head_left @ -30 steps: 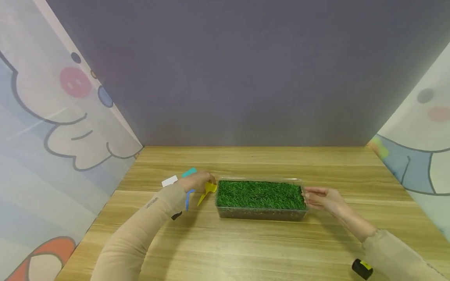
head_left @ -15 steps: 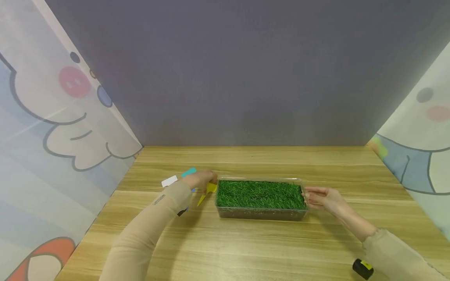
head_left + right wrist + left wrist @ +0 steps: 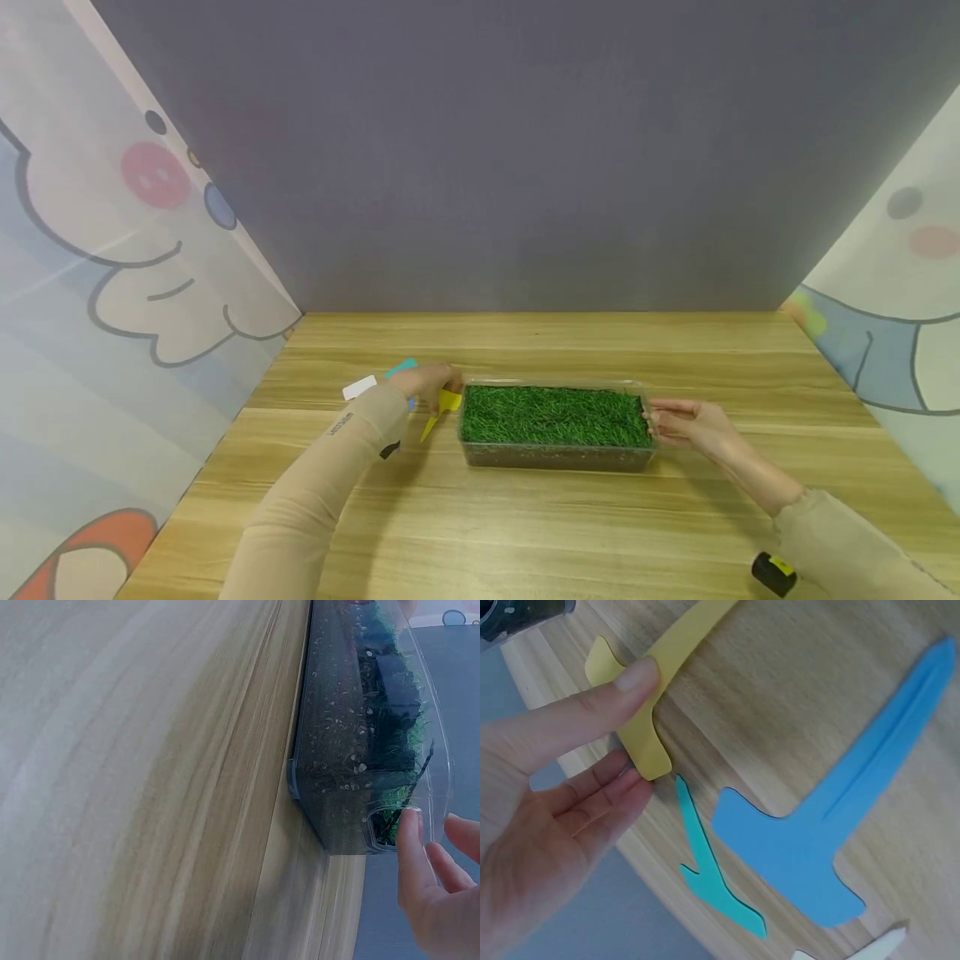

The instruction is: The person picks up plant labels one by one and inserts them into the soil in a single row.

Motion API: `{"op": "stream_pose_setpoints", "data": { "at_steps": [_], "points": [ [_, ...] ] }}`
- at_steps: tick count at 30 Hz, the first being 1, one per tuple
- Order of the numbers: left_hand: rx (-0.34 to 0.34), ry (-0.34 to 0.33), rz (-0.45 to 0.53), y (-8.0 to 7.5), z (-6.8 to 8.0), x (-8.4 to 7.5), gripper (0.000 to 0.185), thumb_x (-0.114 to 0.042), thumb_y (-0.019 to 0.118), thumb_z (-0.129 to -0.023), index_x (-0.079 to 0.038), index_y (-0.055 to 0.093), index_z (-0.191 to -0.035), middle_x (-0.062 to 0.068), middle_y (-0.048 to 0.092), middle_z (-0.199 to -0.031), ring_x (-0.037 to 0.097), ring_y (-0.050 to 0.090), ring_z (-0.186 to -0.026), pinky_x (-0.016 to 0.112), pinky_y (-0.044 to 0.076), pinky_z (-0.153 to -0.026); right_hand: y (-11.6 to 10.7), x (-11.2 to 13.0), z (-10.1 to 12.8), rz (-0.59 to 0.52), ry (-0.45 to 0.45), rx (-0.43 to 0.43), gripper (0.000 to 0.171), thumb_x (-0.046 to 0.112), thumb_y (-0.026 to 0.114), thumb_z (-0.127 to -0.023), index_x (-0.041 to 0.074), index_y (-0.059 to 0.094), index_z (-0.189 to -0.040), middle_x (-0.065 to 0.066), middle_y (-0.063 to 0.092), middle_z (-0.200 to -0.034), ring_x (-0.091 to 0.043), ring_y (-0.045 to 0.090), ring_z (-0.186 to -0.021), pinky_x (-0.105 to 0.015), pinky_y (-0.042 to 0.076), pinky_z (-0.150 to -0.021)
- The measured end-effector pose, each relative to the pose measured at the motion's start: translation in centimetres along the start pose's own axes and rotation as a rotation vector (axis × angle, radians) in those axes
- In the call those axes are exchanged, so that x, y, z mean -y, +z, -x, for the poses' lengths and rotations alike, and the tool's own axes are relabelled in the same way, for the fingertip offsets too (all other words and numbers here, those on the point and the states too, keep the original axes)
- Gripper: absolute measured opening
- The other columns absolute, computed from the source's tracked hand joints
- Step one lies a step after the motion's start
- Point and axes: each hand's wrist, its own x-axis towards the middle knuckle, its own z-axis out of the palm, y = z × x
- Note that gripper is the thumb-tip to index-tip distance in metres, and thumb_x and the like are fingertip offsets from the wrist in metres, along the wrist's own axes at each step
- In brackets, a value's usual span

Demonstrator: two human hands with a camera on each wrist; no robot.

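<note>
My left hand (image 3: 427,383) pinches a yellow T-shaped plant label (image 3: 646,724) beside the planter's left end. Its thumb lies on top, and the fingers are underneath. The label's pointed tip faces toward me in the head view. In the left wrist view, a blue plant label (image 3: 795,847), a teal one (image 3: 712,881) and part of a white one (image 3: 881,946) lie on the table. A clear plastic planter box (image 3: 558,457) holds green grass (image 3: 555,414) over dark, speckled soil. My right hand (image 3: 697,425) holds the box's right end with thumb and fingertips.
The wooden table (image 3: 555,533) ends at a grey wall (image 3: 540,167) behind the planter. Printed cartoon panels (image 3: 112,275) flank both sides. A black object with a yellow mark (image 3: 774,574) shows beside the right sleeve (image 3: 847,533).
My left forearm has swung slightly to the right, covering more of the blue label. The yellow label stays almost in place. My right hand and the planter have not visibly moved.
</note>
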Motion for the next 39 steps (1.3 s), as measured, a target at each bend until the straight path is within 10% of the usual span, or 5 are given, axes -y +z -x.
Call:
{"op": "stream_pose_setpoints", "data": {
  "at_steps": [7, 23, 31, 39],
  "points": [
    [-0.012, 0.008, 0.011, 0.2, -0.1, 0.5, 0.047, -0.006, 0.079, -0.063, -0.011, 0.051, -0.1, 0.001, 0.051, -0.097, 0.018, 0.052, -0.091, 0.029, 0.046, -0.076, -0.6, -0.7, -0.2, -0.055, -0.032, 0.046, 0.055, 0.019, 0.062, -0.083, -0.011, 0.041, -0.124, -0.004, 0.064, -0.101, -0.014, 0.063, -0.085, -0.03, 0.05, -0.077],
    [-0.073, -0.012, 0.015, 0.4, 0.0, 0.6, 0.04, -0.006, 0.077, -0.065, -0.008, 0.055, -0.098, 0.005, 0.056, -0.1, 0.023, 0.053, -0.094, 0.031, 0.047, -0.077, 0.0, 0.2, 0.2, 0.008, 0.029, 0.0, 0.054, 0.009, 0.053, -0.088, -0.018, 0.027, -0.128, -0.023, 0.054, -0.115, -0.013, 0.063, -0.087, -0.03, 0.049, -0.079],
    [-0.149, -0.016, 0.269, -0.2, 0.7, 1.3, 0.023, -0.001, 0.07, -0.073, -0.002, 0.06, -0.094, 0.011, 0.057, -0.104, 0.026, 0.052, -0.095, 0.035, 0.046, -0.081, -0.1, -0.2, -0.2, -0.086, 0.029, 0.016, 0.057, 0.009, 0.057, -0.086, -0.018, 0.028, -0.127, -0.014, 0.062, -0.106, -0.013, 0.063, -0.083, -0.029, 0.05, -0.077],
    [-0.194, 0.188, 0.385, -0.7, -0.1, 4.3, 0.015, -0.017, 0.067, -0.079, -0.006, 0.064, -0.088, 0.005, 0.06, -0.089, 0.019, 0.056, -0.082, 0.029, 0.048, -0.071, -1.9, -3.1, -1.7, -0.143, 0.002, 0.085, 0.039, 0.022, 0.065, -0.081, 0.009, 0.056, -0.116, 0.001, 0.065, -0.099, -0.016, 0.063, -0.088, -0.03, 0.048, -0.079]
  ]
}}
